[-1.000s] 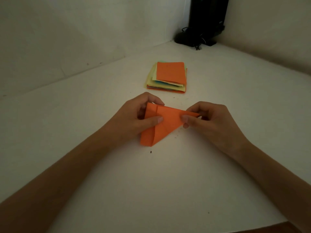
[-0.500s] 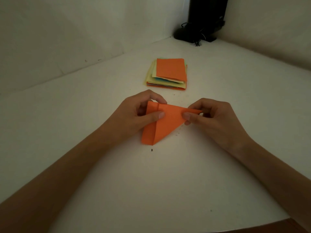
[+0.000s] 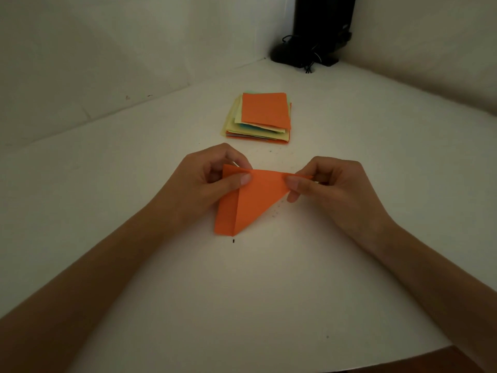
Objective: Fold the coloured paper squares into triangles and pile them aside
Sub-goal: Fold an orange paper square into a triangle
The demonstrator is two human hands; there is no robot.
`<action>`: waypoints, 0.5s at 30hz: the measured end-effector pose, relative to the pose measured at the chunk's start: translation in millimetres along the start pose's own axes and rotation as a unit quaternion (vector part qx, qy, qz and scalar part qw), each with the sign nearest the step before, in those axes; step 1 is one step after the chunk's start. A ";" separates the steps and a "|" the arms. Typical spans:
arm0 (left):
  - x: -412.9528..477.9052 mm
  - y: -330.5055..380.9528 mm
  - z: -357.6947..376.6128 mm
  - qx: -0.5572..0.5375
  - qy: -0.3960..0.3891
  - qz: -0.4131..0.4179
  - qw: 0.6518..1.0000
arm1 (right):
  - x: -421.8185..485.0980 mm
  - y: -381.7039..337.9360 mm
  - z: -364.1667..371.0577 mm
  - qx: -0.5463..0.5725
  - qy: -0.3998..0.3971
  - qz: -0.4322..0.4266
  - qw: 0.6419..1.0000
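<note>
Centrally, showed a partly folded orange paper (image 3: 255, 200) held between both hands, low over the tabletop (image 3: 269, 305). Was pinched at its upper left corner by the left hand (image 3: 199, 184), with the thumb (image 3: 240, 181) laid flat on the near face and the curled fingers behind the top edge. Was pinched at its right tip by the right hand (image 3: 341, 192), with the thumb (image 3: 294, 183) on the near face, the index finger behind and the other fingers curled loosely below. Formed a triangle pointing down toward the viewer, long edge stretched level between the two thumbs. Carried one sharp crease from under the left thumb to the bottom tip, with a narrow strip of the lower layer exposed to its left. Either touched the tabletop with that bottom tip or hung just over it; could not be told which. Lay well apart from the stack of coloured squares (image 3: 236, 125) farther back on the tabletop, topped by an orange sheet, with pale yellow, blue and more orange edges fanned out beneath. Farther back again, in the corner between the walls, noted a black object (image 3: 322, 28) with a tangle of black cable (image 3: 312, 60) at its base. Also noted small dark specks (image 3: 233, 241) on the tabletop beside the paper's right edge and below its tip.
</note>
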State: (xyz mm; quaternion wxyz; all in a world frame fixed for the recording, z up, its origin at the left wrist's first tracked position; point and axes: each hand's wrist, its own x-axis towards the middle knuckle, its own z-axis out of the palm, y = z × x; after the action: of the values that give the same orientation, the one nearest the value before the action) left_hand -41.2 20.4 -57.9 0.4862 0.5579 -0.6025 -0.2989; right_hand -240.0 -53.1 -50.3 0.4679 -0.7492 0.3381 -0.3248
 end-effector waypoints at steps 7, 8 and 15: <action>0.0 1.3 -0.2 0.072 0.039 -0.011 0.997 | -0.3 4.5 0.1 -0.190 -0.004 -0.024 0.981; -0.8 3.6 0.4 0.081 0.048 -0.014 0.995 | -0.8 5.1 0.7 -0.234 0.000 -0.034 0.972; -0.2 18.6 20.5 -0.268 0.112 -0.158 0.944 | 1.2 -4.3 0.3 0.005 0.168 -0.043 0.985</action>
State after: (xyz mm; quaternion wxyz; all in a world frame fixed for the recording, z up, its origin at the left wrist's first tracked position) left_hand -67.2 20.5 -48.3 0.6289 0.5246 -0.3457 -0.4580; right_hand -238.2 -52.6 -46.2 0.3937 -0.6955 0.3781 -0.4673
